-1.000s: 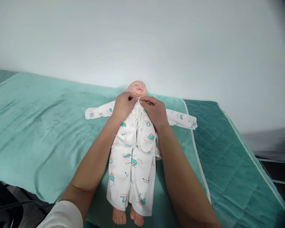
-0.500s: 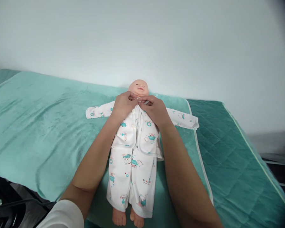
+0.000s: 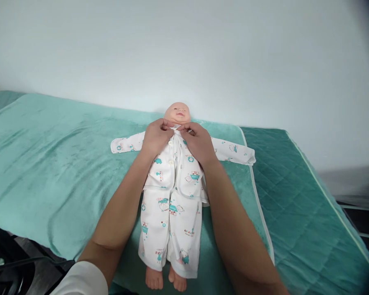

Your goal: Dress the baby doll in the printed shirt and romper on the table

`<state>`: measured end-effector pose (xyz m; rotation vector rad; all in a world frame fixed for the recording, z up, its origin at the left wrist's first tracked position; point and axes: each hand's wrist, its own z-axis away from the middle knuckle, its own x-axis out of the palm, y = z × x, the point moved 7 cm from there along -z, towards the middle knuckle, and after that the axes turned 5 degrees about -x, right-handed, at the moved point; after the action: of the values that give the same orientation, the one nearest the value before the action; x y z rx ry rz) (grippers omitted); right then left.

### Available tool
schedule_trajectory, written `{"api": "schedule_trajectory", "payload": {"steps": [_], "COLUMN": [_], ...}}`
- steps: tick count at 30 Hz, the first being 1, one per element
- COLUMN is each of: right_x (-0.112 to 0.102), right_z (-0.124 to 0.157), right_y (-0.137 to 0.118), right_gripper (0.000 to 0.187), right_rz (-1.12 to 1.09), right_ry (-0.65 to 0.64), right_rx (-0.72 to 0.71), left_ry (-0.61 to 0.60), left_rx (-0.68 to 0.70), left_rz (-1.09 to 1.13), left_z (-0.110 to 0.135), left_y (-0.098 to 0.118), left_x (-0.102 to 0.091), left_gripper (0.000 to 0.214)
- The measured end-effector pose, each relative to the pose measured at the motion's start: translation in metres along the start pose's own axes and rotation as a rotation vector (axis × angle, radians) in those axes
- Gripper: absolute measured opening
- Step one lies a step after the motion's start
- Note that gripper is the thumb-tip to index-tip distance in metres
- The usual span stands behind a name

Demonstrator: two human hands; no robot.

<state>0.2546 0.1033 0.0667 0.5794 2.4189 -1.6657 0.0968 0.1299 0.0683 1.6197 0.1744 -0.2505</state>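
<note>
A baby doll (image 3: 177,113) lies on its back, feet toward me, arms stretched out to both sides. It wears a white printed baby shirt (image 3: 190,172) and matching white pants (image 3: 184,229). My left hand (image 3: 156,136) pinches the shirt's front edge at the collar, just under the doll's chin. Opposite it, my right hand (image 3: 199,141) pinches the other front edge, thumb and fingers closed. A small gap shows between the two hands. Below them the shirt front hangs apart, with pale buttons (image 3: 171,163) along the left edge.
A light green plush blanket (image 3: 64,164) lies under the doll. To the right is a darker green quilted cover (image 3: 298,196). A white wall (image 3: 184,53) rises behind. A dark object with a cable (image 3: 27,262) is at lower left.
My hands have moved slightly apart at the collar, both still pinching the shirt. The view has shifted a little; the doll lies in the same pose.
</note>
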Motion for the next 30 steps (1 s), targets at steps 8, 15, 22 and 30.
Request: {"api": "schedule_trajectory", "payload": {"steps": [8,15,22,30], "right_x": [-0.002,-0.005,-0.007,-0.009], "right_z": [0.002,0.008,0.01,0.015], "right_y": [-0.002,-0.004,-0.008,-0.013], "right_gripper": [0.018,0.017,0.022,0.034], "right_rz": [0.026,0.046,0.085,0.179], "right_ry": [0.054,0.107,0.12,0.158], "right_rx": [-0.047,-0.08,-0.136,-0.161], "left_ry": [-0.02,-0.035,-0.02,-0.057], "left_rx": [0.031,0.056,0.054,0.047], "left_rz": [-0.167,-0.167,-0.17,-0.165], "left_z": [0.0,0.002,0.002,0.002], "left_y": [0.002,0.005,0.006,0.007], "left_x": [-0.001,0.001,0.001,0.003], "left_gripper": [0.01,0.008,0.013,0.009]}}
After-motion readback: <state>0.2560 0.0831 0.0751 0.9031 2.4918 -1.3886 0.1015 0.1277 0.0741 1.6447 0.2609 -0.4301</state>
